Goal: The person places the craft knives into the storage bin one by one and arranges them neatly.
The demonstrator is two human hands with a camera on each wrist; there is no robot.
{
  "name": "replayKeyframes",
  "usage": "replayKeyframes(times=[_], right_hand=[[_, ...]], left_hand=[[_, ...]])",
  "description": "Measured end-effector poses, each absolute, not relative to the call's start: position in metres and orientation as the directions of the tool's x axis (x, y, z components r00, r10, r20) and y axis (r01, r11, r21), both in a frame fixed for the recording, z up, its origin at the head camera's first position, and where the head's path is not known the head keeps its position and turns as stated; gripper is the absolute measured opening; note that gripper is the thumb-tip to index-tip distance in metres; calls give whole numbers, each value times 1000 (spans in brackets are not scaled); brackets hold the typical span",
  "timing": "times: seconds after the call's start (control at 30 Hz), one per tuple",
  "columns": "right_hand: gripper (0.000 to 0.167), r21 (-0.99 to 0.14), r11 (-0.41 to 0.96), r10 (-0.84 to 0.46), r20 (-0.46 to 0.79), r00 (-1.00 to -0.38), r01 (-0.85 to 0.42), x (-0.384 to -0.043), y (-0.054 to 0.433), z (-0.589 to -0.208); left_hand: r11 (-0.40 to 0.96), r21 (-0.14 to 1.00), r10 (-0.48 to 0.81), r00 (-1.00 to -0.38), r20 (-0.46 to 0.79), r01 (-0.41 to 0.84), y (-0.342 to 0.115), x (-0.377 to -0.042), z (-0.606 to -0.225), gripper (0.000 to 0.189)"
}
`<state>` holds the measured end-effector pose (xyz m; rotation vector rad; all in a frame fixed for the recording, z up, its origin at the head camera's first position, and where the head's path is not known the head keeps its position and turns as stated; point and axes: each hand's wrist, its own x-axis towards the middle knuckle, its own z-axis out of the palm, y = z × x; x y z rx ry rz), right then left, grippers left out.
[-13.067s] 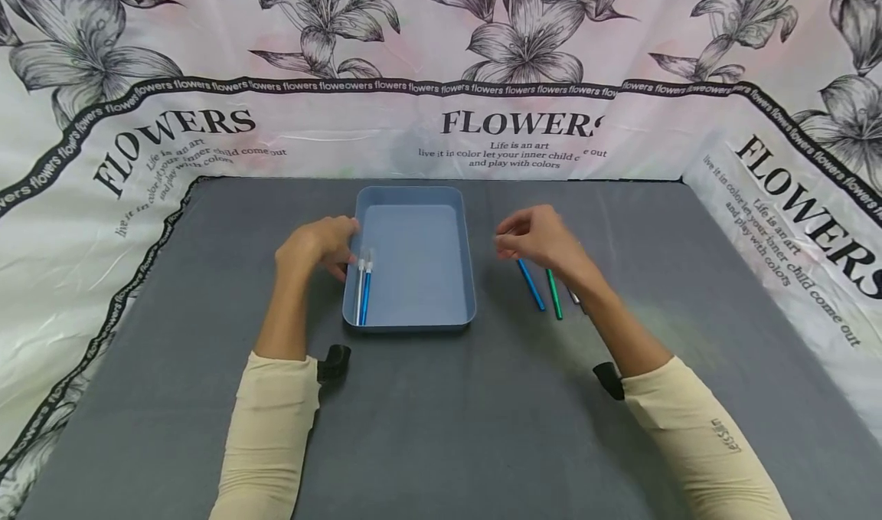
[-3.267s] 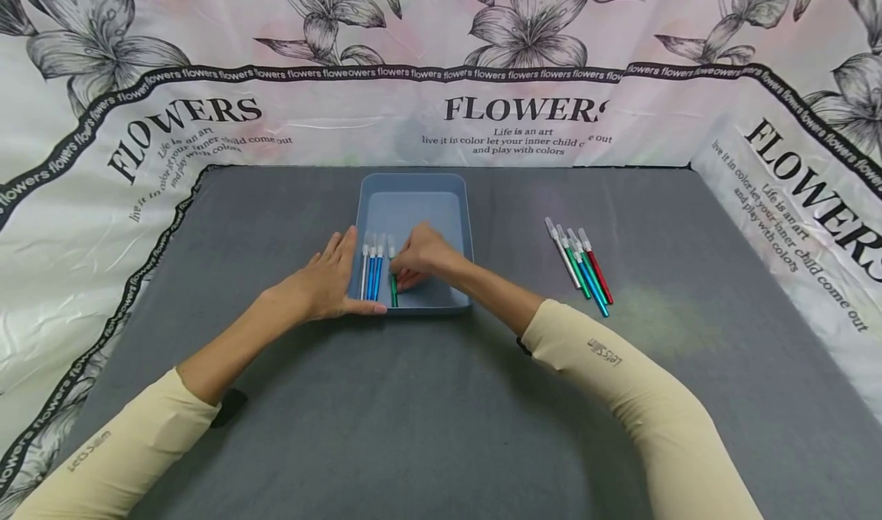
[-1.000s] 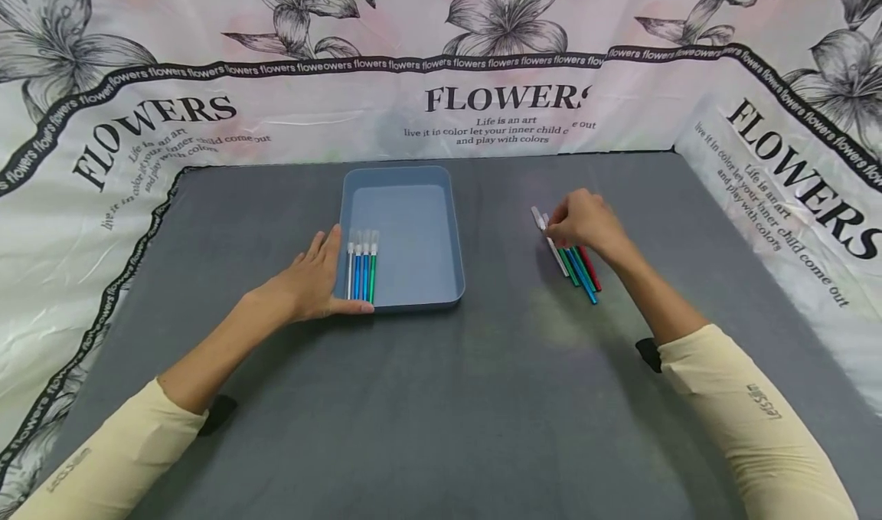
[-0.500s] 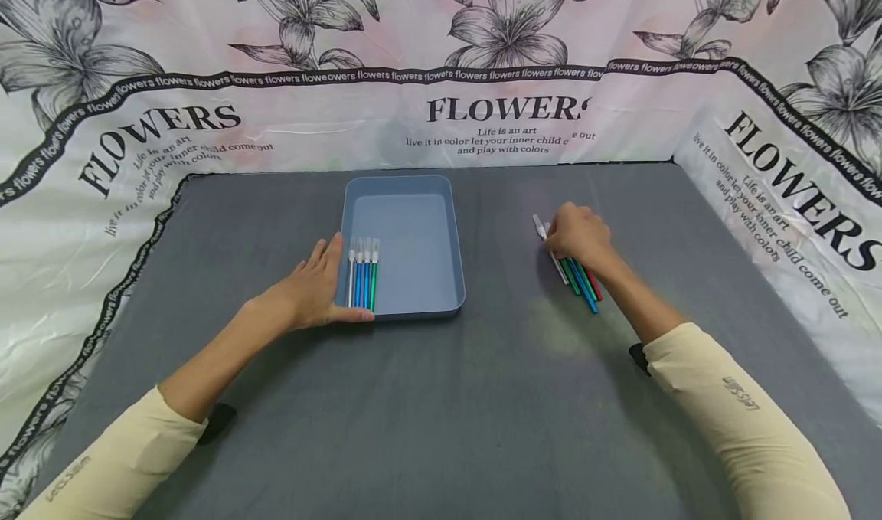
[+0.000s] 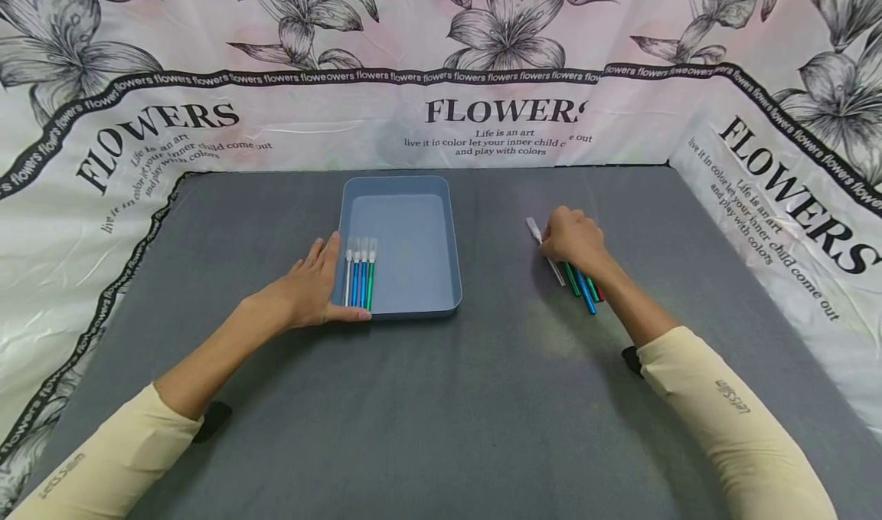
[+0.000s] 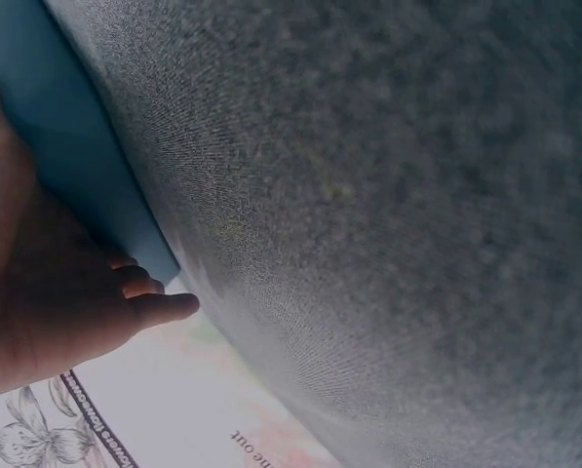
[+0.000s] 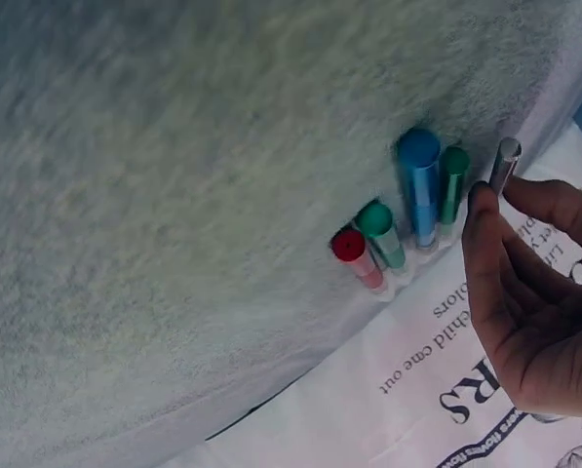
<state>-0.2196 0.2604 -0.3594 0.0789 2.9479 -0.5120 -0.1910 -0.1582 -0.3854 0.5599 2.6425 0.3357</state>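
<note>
My left hand [image 5: 299, 294] lies against the left side of the blue-grey tray [image 5: 416, 282], fingers straight along the wall and thumb across its front corner. In the left wrist view the fingers [image 6: 164, 307] reach along the outer wall. Inside the tray, several slim metallic pen-shaped tools [image 5: 361, 275] with clear caps stand in a row at the left: silver, blue and green. On the right, my right hand [image 5: 575, 240] pinches a silver pen-shaped tool [image 7: 506, 161] between thumb and forefinger. Beside it lie a blue one [image 7: 422, 190], two green ones [image 7: 453, 180] and a red one [image 7: 352, 250].
A dark grey cloth [image 5: 441, 428] covers the table. Behind it and along both sides rises a white flower-printed sheet [image 5: 331, 129] with lettering. Between the tray and the loose tools runs a stretch of cloth.
Since 13 seconds ago, blue and green tools have joined the tray's row. The right hand, inside the tray 3 seconds ago, is back at the loose tools, now pinching the silver one.
</note>
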Motion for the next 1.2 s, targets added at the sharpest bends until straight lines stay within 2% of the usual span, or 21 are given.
replayKeyframes(times=[0.13, 0.33, 0.63, 0.87, 1.0, 1.2], right_hand=[[13, -376, 923, 26, -144, -989, 79, -215, 254, -351], [20, -445, 895, -31, -122, -992, 27, -210, 230, -328], [18, -577, 813, -163, -91, -982, -81, -205, 187, -319], [14, -593, 796, -223, -100, -970, -122, -208, 147, -322], [13, -606, 785, -270, -143, -952, -131, -214, 124, -330], [14, -643, 765, -267, -263, -927, -38, -221, 96, -345]], left_hand=[[890, 313, 431, -832, -348, 331, -159, -191, -385, 140], [891, 314, 428, -834, -347, 326, -158, -191, -383, 139], [890, 322, 427, -835, -348, 321, -157, -191, -385, 141], [890, 324, 426, -835, -349, 319, -156, -192, -385, 140], [890, 314, 429, -840, -331, 331, -156, -191, -385, 139], [890, 302, 431, -845, -316, 341, -155, -191, -384, 138]])
